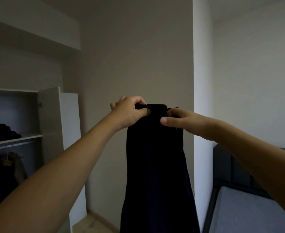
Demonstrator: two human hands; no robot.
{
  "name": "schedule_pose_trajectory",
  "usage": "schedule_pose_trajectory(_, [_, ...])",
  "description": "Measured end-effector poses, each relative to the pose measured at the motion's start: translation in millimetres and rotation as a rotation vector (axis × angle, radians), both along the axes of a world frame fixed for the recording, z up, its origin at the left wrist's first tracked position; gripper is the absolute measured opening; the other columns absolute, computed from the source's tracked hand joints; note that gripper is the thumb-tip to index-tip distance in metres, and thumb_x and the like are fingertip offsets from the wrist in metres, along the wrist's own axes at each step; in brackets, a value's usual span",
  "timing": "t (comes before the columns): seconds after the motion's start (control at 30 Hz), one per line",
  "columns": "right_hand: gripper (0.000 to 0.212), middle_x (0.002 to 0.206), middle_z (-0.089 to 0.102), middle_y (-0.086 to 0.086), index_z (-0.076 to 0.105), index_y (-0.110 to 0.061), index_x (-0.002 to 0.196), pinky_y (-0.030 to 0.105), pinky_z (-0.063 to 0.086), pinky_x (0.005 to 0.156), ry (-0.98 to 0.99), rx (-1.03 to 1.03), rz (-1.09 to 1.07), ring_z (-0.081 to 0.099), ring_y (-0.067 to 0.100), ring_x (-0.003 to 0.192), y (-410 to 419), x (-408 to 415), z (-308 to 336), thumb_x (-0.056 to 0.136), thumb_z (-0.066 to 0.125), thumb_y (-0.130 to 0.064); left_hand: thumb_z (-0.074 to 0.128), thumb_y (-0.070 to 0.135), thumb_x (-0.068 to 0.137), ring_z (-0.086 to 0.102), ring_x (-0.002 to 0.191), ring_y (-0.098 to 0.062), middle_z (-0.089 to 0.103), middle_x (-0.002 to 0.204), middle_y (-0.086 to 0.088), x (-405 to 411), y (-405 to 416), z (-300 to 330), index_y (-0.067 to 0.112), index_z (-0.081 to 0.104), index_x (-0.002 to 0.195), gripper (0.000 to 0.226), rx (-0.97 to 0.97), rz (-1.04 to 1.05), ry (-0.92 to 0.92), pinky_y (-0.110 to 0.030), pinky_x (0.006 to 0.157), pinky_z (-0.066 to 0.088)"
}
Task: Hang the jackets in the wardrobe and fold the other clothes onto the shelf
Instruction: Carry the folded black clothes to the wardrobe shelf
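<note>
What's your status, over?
Left hand and right hand grip long dark garment by its top edge, hanging free. White wardrobe shelf open at left. Nothing blocking.

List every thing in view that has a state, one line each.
Dark garment: held up by its top edge, hanging straight down.
Left hand: grips the top edge.
Right hand: pinches the top edge.
Wardrobe door: open.
Dark clothes on shelf: folded in a pile.
Jackets: hanging on the rail.

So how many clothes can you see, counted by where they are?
Held up in both hands: 1, the dark garment, left hand, right hand.
Folded on the shelf: 1 dark pile; pieces inside unclear.
Hanging below: about 3 jackets, partly hidden.
Total: about 5.
</note>
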State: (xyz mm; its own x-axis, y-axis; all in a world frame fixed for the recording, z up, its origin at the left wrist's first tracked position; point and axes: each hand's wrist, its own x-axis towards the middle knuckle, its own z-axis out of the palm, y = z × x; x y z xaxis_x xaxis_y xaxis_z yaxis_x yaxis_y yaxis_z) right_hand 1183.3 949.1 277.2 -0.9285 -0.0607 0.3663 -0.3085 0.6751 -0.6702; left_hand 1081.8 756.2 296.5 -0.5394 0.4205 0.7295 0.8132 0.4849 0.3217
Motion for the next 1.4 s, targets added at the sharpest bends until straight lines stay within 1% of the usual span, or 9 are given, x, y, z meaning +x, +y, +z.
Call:
schedule_pose_trajectory(0.1, [0.076, 0.112, 0.068, -0.001, 0.058, -0.022, 0.123, 0.034, 0.055, 0.091, 0.044, -0.046, -0.040, 0.068, 0.015, 0.099, -2, -1, -1, 0.062, 0.073, -0.064, 0.067, 0.050, 0.083, 0.054, 0.109, -0.018, 0.068, 0.096, 0.011, 2, 4, 1, 0.030, 0.067, 0.089, 0.021, 0.021, -0.100, -0.030, -0.035, 0.097, 0.026])
schedule_pose_trajectory(0.27, [0.025, 0.104, 0.072, -0.003, 0.065, -0.025, 0.114, 0.034, 0.055, 0.090, 0.144, -0.100, -0.085, 0.069, 0.013, 0.095, 8, -4, -5, 0.091, 0.061, -0.032, 0.062, 0.059, 0.074, 0.059, 0.105, -0.019, 0.069, 0.086, 0.014, -1, 8, -6, 0.035, 0.068, 0.088, 0.028, -0.009, -0.306, -0.137, -0.049, 0.107, 0.035])
schedule_pose_trajectory(0.43, [0.019, 0.096, 0.073, 0.004, 0.069, -0.017, 0.102, 0.029, 0.056, 0.077, 0.162, -0.307, -0.035, 0.070, 0.021, 0.091, 19, -2, -7, 0.091, 0.054, -0.018, 0.031, 0.069, 0.078, 0.031, 0.110, -0.020, 0.048, 0.100, 0.005, -19, 17, -21, 0.042, 0.055, 0.095, 0.040, -0.256, -0.065, -0.117, -0.033, 0.087, 0.016])
schedule_pose_trajectory(0.67, [0.031, 0.087, 0.073, -0.008, 0.069, -0.028, 0.096, 0.020, 0.056, 0.068, 0.257, -0.142, -0.094, 0.071, 0.009, 0.083, 24, 5, -8, 0.083, 0.061, -0.056, 0.027, 0.043, 0.095, 0.033, 0.093, -0.016, 0.050, 0.089, 0.016, -19, 45, -27, 0.034, 0.049, 0.095, 0.024, -0.289, 0.009, 0.473, -0.032, 0.086, 0.016])
schedule_pose_trajectory(0.8, [0.019, 0.087, 0.066, -0.004, 0.052, -0.039, 0.107, 0.018, 0.051, 0.058, 0.366, 0.000, -0.200, 0.066, 0.008, 0.069, 35, 13, -8, 0.092, 0.061, -0.033, 0.044, 0.035, 0.096, 0.040, 0.095, -0.019, 0.055, 0.100, 0.007, -24, 50, -29, 0.022, 0.058, 0.108, 0.023, -0.259, -0.108, 0.510, -0.033, 0.088, 0.035])
schedule_pose_trajectory(0.9, [0.043, 0.100, 0.060, -0.010, 0.039, -0.041, 0.131, 0.019, 0.054, 0.069, 0.355, -0.003, -0.246, 0.066, 0.009, 0.083, 36, 15, -13, 0.095, 0.057, -0.029, 0.056, 0.029, 0.093, 0.048, 0.094, -0.014, 0.050, 0.100, 0.010, -25, 54, -40, 0.023, 0.054, 0.106, 0.015, -0.057, -0.291, 0.336, -0.037, 0.086, 0.047])
schedule_pose_trajectory(1.03, [0.024, 0.103, 0.055, -0.022, 0.050, -0.034, 0.119, 0.015, 0.047, 0.070, 0.473, -0.011, -0.328, 0.057, 0.004, 0.096, 24, 3, -26, 0.095, 0.054, -0.038, 0.071, 0.040, 0.085, 0.053, 0.110, -0.010, 0.039, 0.131, 0.007, -19, 61, -72, 0.039, 0.033, 0.129, 0.058, 0.438, -0.527, -0.430, -0.034, 0.089, 0.053])
schedule_pose_trajectory(1.13, [0.023, 0.101, 0.057, -0.018, 0.053, -0.031, 0.114, 0.016, 0.051, 0.068, 0.484, -0.103, -0.322, 0.060, 0.005, 0.093, 9, -3, -40, 0.093, 0.059, -0.038, 0.056, 0.043, 0.095, 0.062, 0.112, -0.022, 0.061, 0.129, -0.010, -34, 56, -109, 0.016, 0.047, 0.136, 0.050, 0.393, -0.675, -0.847, -0.036, 0.095, 0.049])
schedule_pose_trajectory(1.4, [0.042, 0.097, 0.074, 0.014, 0.062, -0.001, 0.112, 0.030, 0.059, 0.066, -0.316, -0.726, -0.028, 0.073, 0.026, 0.085, -19, -11, -72, 0.074, 0.076, -0.010, 0.055, 0.032, 0.097, 0.066, 0.094, -0.027, 0.068, 0.108, -0.012, -63, 31, -143, 0.009, 0.059, 0.109, 0.027, 0.520, -0.489, -0.774, -0.041, 0.080, 0.052])
